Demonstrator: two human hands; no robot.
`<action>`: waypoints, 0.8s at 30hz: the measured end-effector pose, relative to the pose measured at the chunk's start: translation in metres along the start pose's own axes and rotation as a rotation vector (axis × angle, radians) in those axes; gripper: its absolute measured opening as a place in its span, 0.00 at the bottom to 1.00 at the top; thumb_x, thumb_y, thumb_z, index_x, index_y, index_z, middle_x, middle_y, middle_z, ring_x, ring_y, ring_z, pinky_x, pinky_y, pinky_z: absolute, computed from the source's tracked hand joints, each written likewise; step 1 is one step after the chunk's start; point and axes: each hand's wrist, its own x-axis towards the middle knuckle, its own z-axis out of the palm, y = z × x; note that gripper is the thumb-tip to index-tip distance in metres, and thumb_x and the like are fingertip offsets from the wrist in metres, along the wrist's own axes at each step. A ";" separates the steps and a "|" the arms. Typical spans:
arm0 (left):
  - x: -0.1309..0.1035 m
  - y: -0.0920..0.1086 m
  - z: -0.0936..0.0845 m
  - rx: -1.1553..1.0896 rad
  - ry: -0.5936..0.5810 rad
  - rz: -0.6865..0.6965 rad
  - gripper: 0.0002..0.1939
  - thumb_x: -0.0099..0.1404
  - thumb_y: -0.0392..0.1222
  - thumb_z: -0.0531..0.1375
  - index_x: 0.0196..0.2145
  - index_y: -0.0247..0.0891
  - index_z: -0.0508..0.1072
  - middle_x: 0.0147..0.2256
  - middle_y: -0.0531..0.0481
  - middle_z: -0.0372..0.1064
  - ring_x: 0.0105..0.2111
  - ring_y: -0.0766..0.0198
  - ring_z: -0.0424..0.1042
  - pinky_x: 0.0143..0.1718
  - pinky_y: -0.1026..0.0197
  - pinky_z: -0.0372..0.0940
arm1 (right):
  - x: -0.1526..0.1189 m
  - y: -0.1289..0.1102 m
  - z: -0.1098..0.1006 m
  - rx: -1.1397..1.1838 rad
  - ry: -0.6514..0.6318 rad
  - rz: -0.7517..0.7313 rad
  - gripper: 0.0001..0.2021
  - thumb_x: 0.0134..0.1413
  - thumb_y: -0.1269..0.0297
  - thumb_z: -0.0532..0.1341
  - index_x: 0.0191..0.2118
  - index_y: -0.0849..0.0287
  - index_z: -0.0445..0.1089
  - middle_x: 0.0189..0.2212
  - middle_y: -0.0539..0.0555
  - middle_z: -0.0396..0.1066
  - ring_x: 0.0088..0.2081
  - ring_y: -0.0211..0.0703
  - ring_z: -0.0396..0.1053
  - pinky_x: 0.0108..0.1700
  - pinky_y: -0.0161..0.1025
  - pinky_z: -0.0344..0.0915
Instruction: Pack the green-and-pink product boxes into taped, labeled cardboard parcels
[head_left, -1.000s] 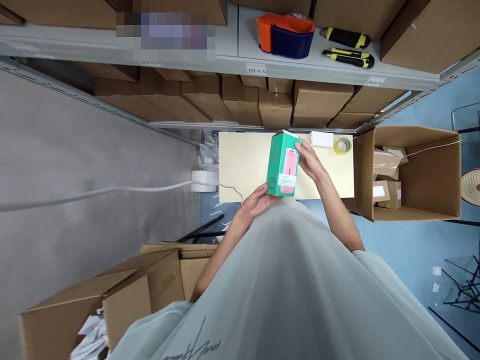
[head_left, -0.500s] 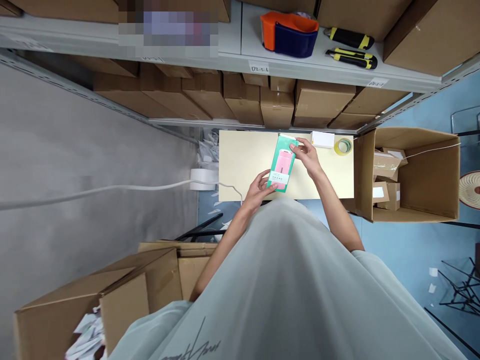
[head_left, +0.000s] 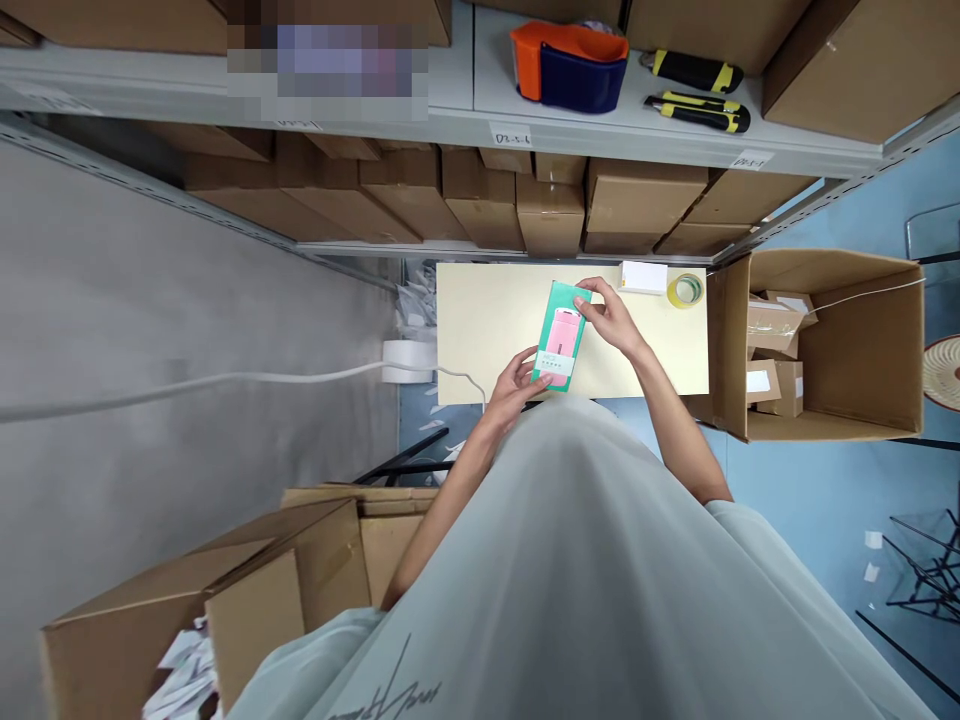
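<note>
Between my hands is a green box (head_left: 561,335) with a pink device pictured on its front, held tilted above the pale tabletop (head_left: 480,330). My left hand (head_left: 517,383) grips its lower left edge, thumb across the front. At the upper right corner, my right hand (head_left: 604,312) pinches the box with thumb and fingers. A small white box (head_left: 643,277) and a roll of tape (head_left: 685,290) lie at the table's back right, beyond my right hand.
Right of the table stands a large open carton (head_left: 862,350) with several small boxes inside. A shelf (head_left: 450,85) carries cartons, an orange and blue holder (head_left: 581,75) and utility knives (head_left: 696,90). Another carton (head_left: 255,600) with paper scraps sits lower left. A white cable (head_left: 225,380) crosses the left side.
The green box has moved slightly down toward me, and its top end now looks closed where a white edge showed before. Both hands keep hold of it.
</note>
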 end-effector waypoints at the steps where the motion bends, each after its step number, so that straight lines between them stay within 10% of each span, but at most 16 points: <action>1: -0.002 0.000 0.000 -0.015 -0.005 -0.021 0.49 0.55 0.57 0.83 0.69 0.45 0.72 0.63 0.39 0.79 0.60 0.46 0.82 0.58 0.48 0.80 | 0.000 0.001 -0.001 0.012 -0.002 -0.001 0.29 0.63 0.28 0.69 0.54 0.47 0.74 0.58 0.57 0.73 0.62 0.56 0.70 0.56 0.48 0.80; 12: -0.009 0.008 -0.004 -0.287 -0.295 -0.233 0.36 0.66 0.55 0.76 0.66 0.38 0.77 0.59 0.35 0.82 0.61 0.38 0.81 0.65 0.37 0.76 | -0.002 -0.002 -0.016 0.370 -0.130 0.163 0.36 0.53 0.27 0.75 0.58 0.45 0.74 0.57 0.53 0.79 0.55 0.55 0.79 0.55 0.51 0.80; 24: 0.009 0.022 0.012 0.170 -0.126 0.007 0.47 0.61 0.63 0.79 0.70 0.43 0.73 0.60 0.37 0.80 0.59 0.46 0.82 0.57 0.49 0.79 | 0.013 0.018 -0.019 0.097 0.035 0.062 0.37 0.54 0.24 0.72 0.56 0.50 0.82 0.63 0.57 0.80 0.66 0.61 0.74 0.69 0.57 0.72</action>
